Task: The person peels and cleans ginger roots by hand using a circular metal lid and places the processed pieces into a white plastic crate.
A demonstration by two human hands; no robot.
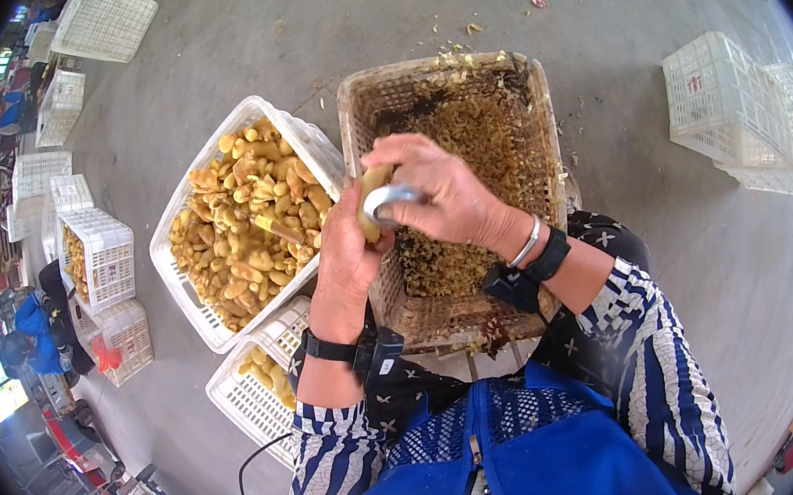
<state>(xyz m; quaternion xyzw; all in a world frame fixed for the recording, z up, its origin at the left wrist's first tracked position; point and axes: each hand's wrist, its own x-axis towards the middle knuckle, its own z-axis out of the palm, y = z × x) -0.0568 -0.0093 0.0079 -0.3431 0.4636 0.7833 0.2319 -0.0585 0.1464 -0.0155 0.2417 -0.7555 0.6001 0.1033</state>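
Note:
My left hand [351, 250] grips a piece of ginger root [370, 224] upright over the left side of a dirty plastic crate [424, 330]. My right hand [440, 190] holds a shiny curved metal tool [395, 194] against the ginger; its exact kind is blurred. Ginger peelings [475, 139] cover the bottom of that crate. To the left, a white crate [174, 295] is heaped with ginger roots [248, 260], and a tool with a yellow label or handle [277, 228] lies on them. A lower white crate [248, 392] holds paler ginger pieces [268, 377], partly hidden by my left arm.
Stacked white crates [742, 111] stand at the far right. More crates [98, 257] line the left, some holding ginger, with a red bag [107, 355] hanging there. A person in blue [38, 331] is beside them. Scraps [474, 28] dot the concrete floor [283, 22].

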